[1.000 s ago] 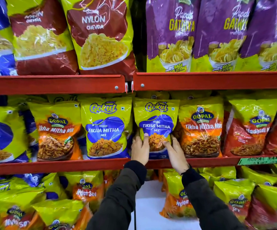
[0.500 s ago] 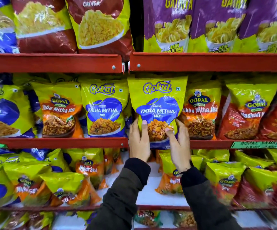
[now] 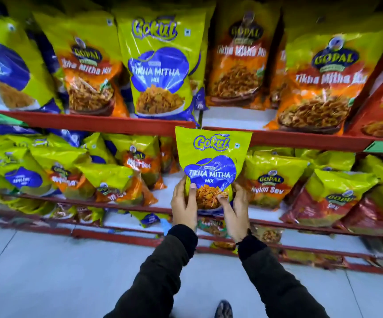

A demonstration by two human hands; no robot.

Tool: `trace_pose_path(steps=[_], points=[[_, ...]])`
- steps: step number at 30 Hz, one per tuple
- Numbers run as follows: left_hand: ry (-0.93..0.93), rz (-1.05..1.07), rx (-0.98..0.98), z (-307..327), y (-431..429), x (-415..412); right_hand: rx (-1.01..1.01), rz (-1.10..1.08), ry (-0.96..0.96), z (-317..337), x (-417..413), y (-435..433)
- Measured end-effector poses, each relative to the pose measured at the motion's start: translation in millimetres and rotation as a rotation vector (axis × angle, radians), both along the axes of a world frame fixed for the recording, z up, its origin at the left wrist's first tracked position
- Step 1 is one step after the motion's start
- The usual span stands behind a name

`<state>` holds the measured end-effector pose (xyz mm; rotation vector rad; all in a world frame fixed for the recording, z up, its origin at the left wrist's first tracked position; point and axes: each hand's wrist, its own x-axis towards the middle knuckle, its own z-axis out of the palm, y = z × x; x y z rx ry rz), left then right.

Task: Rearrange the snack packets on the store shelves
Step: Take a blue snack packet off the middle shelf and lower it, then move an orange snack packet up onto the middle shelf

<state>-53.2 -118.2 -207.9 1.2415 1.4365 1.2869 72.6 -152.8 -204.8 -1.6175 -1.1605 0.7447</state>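
Observation:
A yellow-green and blue Gokul Tikha Mitha Mix packet (image 3: 211, 166) is held upright in front of the shelves, off any shelf. My left hand (image 3: 184, 204) grips its lower left edge and my right hand (image 3: 235, 207) its lower right edge. Another Gokul Tikha Mitha Mix packet (image 3: 160, 63) stands on the red shelf (image 3: 108, 122) above. To the right of that packet there is a bare white gap (image 3: 231, 119) on the shelf.
Orange Gopal Tikha Mitha packets (image 3: 319, 83) flank the gap. The lower shelf (image 3: 121, 206) holds leaning Gopal Nylon Sev packets (image 3: 269, 180). More packets lie on the bottom shelf. The grey floor (image 3: 48, 271) and my shoe (image 3: 223, 309) are below.
Both hands have pulled the Gokul packet off the middle shelf and lowered it in front of the shelf below. My view has tilted down towards the floor.

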Motion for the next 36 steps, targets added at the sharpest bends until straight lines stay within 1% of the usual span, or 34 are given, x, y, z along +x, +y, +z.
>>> trace_pose_path(steps=[3,5,9,12,15,18,20,22,25,28,30,32,34,36], points=[[0.042,-0.03,-0.126,-35,2,-12,-0.116,0.023,0.078,-35,-8,5],[0.073,-0.054,-0.214,-56,17,-17,-0.176,0.013,0.092,-55,-11,20],[0.108,-0.125,-0.386,-76,63,-16,-0.307,-0.026,0.139,-78,-8,60],[0.207,-0.193,-0.459,-81,94,-11,-0.417,-0.034,0.169,-81,-5,89],[0.296,-0.276,-0.476,-85,106,-9,-0.581,0.016,0.127,-81,2,105],[0.333,-0.309,-0.479,-82,103,-14,-0.638,0.061,0.021,-71,8,102],[0.326,-0.282,-0.462,-72,97,-18,-0.573,0.016,-0.085,-58,4,93],[0.263,-0.221,-0.391,-51,90,-20,-0.424,-0.061,-0.188,-39,-5,86],[0.212,-0.163,-0.149,-5,78,-25,-0.113,-0.112,-0.266,3,-26,78],[0.3,-0.041,0.145,47,78,-36,0.231,-0.117,-0.3,55,-47,78],[0.341,0.029,0.33,83,81,-47,0.398,-0.111,-0.348,91,-59,83],[0.398,0.076,0.467,115,90,-59,0.506,-0.11,-0.376,123,-69,93],[0.458,0.125,0.58,145,103,-73,0.586,-0.093,-0.354,152,-82,106],[0.508,0.164,0.669,169,115,-87,0.624,-0.063,-0.329,173,-97,119]])
